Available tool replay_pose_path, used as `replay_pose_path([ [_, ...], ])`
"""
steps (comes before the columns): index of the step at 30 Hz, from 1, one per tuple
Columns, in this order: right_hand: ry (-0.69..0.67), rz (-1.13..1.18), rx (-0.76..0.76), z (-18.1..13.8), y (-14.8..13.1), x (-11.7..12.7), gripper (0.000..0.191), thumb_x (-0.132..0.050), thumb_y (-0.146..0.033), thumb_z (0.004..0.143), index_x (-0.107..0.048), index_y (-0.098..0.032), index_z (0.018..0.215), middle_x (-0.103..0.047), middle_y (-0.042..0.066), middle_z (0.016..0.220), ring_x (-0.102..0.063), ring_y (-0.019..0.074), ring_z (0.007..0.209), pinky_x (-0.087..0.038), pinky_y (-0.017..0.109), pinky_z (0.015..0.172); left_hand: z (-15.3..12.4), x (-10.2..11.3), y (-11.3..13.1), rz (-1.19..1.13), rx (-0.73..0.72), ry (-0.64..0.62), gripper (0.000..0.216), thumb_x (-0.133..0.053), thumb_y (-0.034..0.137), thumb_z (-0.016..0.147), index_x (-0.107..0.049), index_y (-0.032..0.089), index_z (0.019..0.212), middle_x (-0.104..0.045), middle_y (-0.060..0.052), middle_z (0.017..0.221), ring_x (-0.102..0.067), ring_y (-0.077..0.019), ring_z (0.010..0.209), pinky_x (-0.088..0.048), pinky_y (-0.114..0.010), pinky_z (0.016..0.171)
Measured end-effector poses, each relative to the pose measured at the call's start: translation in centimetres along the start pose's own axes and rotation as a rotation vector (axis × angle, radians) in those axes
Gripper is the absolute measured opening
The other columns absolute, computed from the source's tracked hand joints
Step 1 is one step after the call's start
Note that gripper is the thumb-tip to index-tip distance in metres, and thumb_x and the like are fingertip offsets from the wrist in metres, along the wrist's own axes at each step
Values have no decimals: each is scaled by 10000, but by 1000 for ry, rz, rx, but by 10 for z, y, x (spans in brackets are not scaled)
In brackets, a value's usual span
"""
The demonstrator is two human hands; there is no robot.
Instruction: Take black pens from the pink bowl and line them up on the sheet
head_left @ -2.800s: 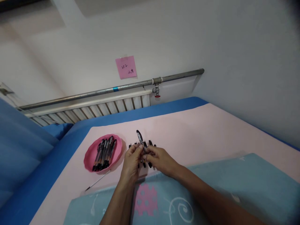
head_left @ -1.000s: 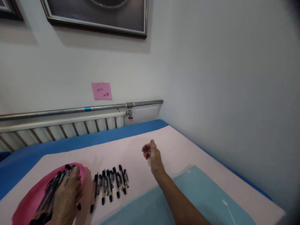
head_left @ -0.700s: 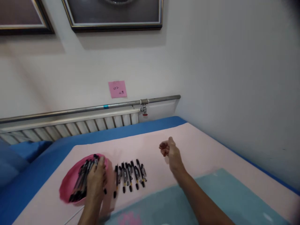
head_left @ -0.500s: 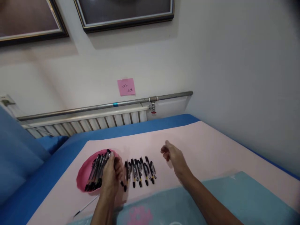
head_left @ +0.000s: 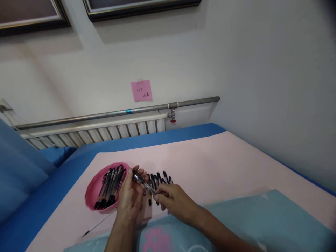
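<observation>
My left hand [head_left: 131, 199] and my right hand [head_left: 174, 203] both grip one black pen [head_left: 144, 183], held slanted just above the pink sheet [head_left: 210, 164]. The left fingers pinch its upper end, the right fingers its lower end. Behind the hands lies a row of several black pens [head_left: 160, 177], partly hidden by them. To the left, a pink dish [head_left: 93, 190] holds several more black pens [head_left: 111, 182].
A thin pen refill [head_left: 98, 223] lies near the front left. A teal patterned cloth [head_left: 236, 224] covers the near side. Blue bedding [head_left: 39, 196] surrounds the sheet. A radiator [head_left: 91, 131], a pipe [head_left: 118, 112] and a pink note [head_left: 141, 90] are on the back wall.
My left hand lifted a pen out of the pink dish and carried it right. My right hand, earlier raised and loosely curled, came down and took the pen's other end.
</observation>
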State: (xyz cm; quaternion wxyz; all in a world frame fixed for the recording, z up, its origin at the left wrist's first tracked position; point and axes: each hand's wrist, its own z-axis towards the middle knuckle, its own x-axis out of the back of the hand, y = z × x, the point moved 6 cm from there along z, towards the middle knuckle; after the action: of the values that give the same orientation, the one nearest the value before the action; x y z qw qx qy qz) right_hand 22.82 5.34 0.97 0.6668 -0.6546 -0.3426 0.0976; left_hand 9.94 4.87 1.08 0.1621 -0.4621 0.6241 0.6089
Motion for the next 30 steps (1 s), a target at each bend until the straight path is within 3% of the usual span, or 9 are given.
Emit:
replay_pose_path([
  [3, -51, -26, 13, -2, 4, 0, 136, -501, -278, 759, -574, -179, 703, -563, -19, 555, -478, 93, 512, -312, 182, 464, 10, 14, 22, 21, -70, 47, 106, -557, 209, 774, -605, 125, 730, -585, -33, 660, -571, -117, 619, -505, -250, 598],
  [6, -46, -59, 6, -4, 8, 3, 161, -504, -308, 764, -583, -178, 713, -568, -15, 561, -483, 96, 514, -311, 187, 460, 17, 41, 53, -28, -192, 217, 158, -483, 187, 815, -581, 143, 698, -591, -22, 659, -573, -109, 616, -515, -246, 592],
  [8, -37, -56, -11, -3, 10, 5, 192, -495, -334, 774, -568, -176, 695, -572, -12, 568, -481, 97, 511, -313, 189, 459, 20, 52, 64, -35, -212, 263, 168, -455, 134, 810, -556, 153, 678, -565, 1, 632, -538, -77, 546, -493, -202, 523],
  [12, -29, -3, 6, -2, 4, 8, 216, -469, -328, 792, -547, -169, 668, -566, -13, 558, -468, 88, 501, -320, 183, 463, 17, 37, 45, 77, -43, 105, 43, -585, 107, 709, -558, 137, 696, -351, 74, 487, -279, -20, 341, -239, -137, 287],
  [14, -46, 37, 11, -2, 2, 7, 220, -451, -312, 798, -539, -166, 659, -558, -16, 548, -449, 78, 470, -319, 178, 446, 10, 21, 25, 195, 71, -26, 172, -646, 197, 691, -590, 130, 839, -333, 83, 511, -239, -11, 348, -174, -132, 282],
  [17, -101, 110, -29, -3, 2, 5, 226, -415, -303, 807, -531, -168, 668, -535, -26, 528, -410, 62, 407, -304, 169, 401, 0, 6, 9, 305, 136, -152, 365, -674, 285, 679, -579, 124, 992, -390, 64, 577, -255, -3, 383, -182, -123, 311],
  [23, -199, 240, -109, -4, 5, -6, 220, -393, -316, 803, -534, -176, 709, -507, -44, 501, -351, 54, 360, -254, 166, 354, 0, 7, 11, 333, 73, -151, 330, -723, 285, 621, -609, 93, 864, -395, 62, 535, -261, 1, 385, -171, -121, 326],
  [28, 31, 212, -37, -1, 3, 1, 111, -563, -236, 688, -494, -172, 628, -528, -41, 531, -454, 67, 482, -326, 168, 456, 5, 10, 11, 342, 9, -100, 333, -739, 299, 590, -612, 100, 825, -409, 66, 515, -274, 1, 365, -165, -122, 317],
  [30, 59, 278, -53, -1, 3, 2, 108, -593, -240, 663, -507, -174, 669, -549, -37, 573, -474, 73, 507, -333, 172, 463, 5, 10, 10, 336, -2, -95, 336, -736, 299, 592, -613, 102, 835, -406, 69, 507, -277, 0, 362, -164, -119, 314],
])
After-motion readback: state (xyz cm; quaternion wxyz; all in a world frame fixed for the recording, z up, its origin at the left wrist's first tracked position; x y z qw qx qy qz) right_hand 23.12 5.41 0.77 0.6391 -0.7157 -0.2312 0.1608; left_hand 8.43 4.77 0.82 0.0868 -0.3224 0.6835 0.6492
